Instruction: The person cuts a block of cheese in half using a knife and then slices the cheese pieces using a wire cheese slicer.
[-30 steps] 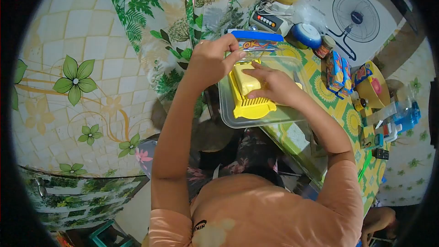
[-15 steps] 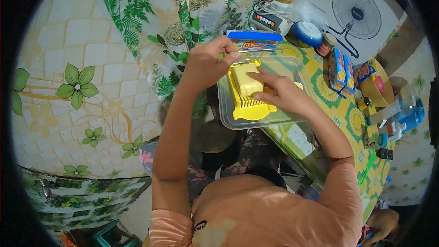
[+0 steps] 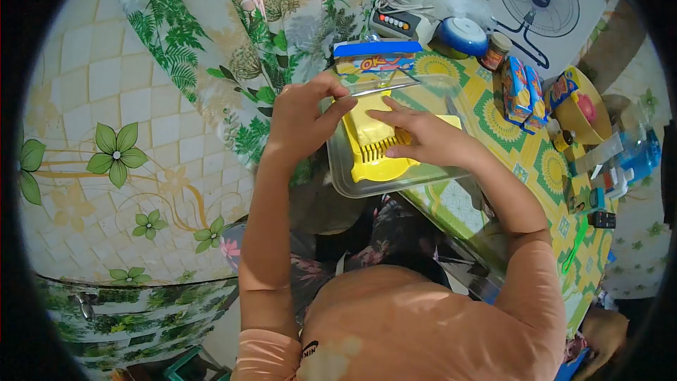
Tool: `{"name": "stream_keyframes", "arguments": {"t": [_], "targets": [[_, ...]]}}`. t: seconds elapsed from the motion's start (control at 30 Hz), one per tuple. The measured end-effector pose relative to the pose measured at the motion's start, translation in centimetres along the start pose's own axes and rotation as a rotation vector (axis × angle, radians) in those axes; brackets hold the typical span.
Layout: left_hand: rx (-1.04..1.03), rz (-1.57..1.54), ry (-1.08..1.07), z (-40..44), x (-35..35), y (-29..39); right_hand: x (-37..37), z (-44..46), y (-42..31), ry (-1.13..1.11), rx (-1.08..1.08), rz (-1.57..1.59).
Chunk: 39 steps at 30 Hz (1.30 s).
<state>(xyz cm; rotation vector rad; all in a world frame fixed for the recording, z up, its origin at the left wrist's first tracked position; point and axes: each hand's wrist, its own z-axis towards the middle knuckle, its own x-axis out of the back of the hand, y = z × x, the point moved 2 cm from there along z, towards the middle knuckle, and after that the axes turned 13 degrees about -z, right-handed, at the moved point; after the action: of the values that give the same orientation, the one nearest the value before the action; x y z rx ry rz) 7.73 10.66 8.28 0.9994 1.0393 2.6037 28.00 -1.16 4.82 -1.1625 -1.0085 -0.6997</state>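
A yellow slotted slicer lies in a clear plastic container on the table. On the slicer rests a pale yellow block. My left hand is pinched on the end of a thin metal frame, which crosses above the far end of the block. The fingertips of my right hand touch the block's right side, with the fingers apart. Another pale yellow piece shows in the container behind my right hand.
A blue-edged box, a blender base, a blue bowl and a jar stand at the back. Blue packets and a yellow tub are at the right. A person's arm shows at lower right.
The metal frame has come down nearer the block, with my left hand lower. My right fingers shifted along the block's side. The whole view has turned slightly.
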Motion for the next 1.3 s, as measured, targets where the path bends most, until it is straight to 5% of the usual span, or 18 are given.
{"name": "stream_keyframes", "arguments": {"t": [1.13, 1.3], "targets": [[0.055, -0.053, 0.059, -2.9, -1.1, 0.4, -0.6, -0.2, 0.0, 0.026, -0.008, -0.067], [0.03, -0.049, 0.06, -3.2, -1.3, 0.3, 1.0, -1.5, -2.6, -0.116, -0.127, -0.153]]}}
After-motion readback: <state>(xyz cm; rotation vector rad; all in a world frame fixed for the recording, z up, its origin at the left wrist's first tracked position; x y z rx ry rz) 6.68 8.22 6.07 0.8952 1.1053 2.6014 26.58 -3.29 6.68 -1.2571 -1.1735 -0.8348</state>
